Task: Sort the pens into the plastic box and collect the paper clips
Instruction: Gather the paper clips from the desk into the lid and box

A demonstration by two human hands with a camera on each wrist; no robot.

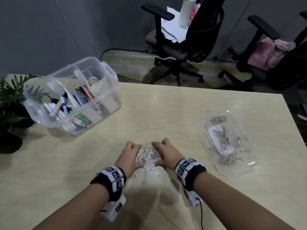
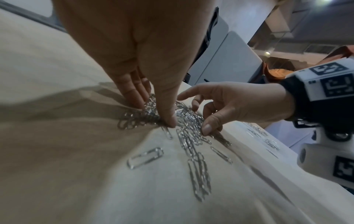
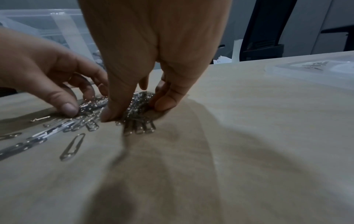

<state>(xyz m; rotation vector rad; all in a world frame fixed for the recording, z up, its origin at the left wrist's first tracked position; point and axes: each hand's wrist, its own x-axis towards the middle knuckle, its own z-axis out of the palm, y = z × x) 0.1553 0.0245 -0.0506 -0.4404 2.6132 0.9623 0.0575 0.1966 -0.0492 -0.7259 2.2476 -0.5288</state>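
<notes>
A pile of silver paper clips (image 1: 148, 155) lies on the pale wooden table (image 1: 166, 110), near its front. My left hand (image 1: 140, 156) and right hand (image 1: 156, 154) press in on it from either side. In the left wrist view the left hand (image 2: 153, 113) pinches a clump between thumb and curled fingers. In the right wrist view the right hand (image 3: 135, 110) grips another clump the same way. Loose clips (image 2: 145, 157) trail toward me. The clear plastic box (image 1: 108, 100) at the back left holds pens and markers (image 1: 69, 107). To the right, a shallow clear tray (image 1: 240, 168) contains many clips.
A potted plant (image 1: 10, 100) stands at the table's left edge beside the box. Two black office chairs (image 1: 182, 39) sit beyond the far edge. A black cable (image 1: 201, 213) hangs from the right wrist camera. Bare tabletop lies between the pile and the tray.
</notes>
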